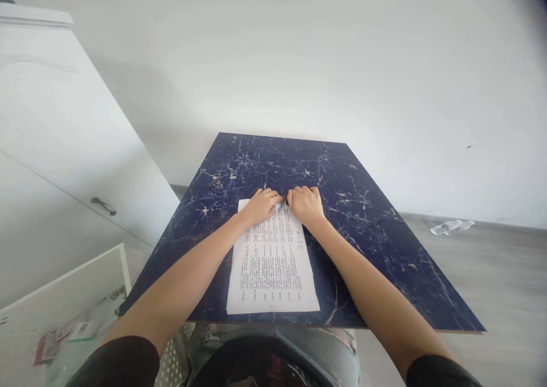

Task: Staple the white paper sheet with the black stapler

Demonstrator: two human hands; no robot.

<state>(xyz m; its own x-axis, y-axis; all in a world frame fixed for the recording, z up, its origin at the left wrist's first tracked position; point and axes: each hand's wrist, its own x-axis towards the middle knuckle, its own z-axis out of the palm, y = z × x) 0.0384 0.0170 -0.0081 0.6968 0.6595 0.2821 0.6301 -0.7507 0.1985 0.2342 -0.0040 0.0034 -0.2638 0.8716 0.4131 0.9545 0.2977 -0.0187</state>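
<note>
Printed paper sheets, apparently a small stack, lie on the dark blue marbled table, with the lines of print running lengthwise. At their far edge, my left hand has its fingers curled over the paper, gripping it near the corner. Close beside it, my right hand is closed at the far right corner. A small black clip-like piece shows between the two hands, against the right fingers. Both thumbs and the paper's far edge are mostly hidden.
A white cabinet with a dark handle stands at the left. Below it is a white-edged bin or drawer with packets inside. Clear plastic packaging lies on the floor at right. A pale wall rises behind the table.
</note>
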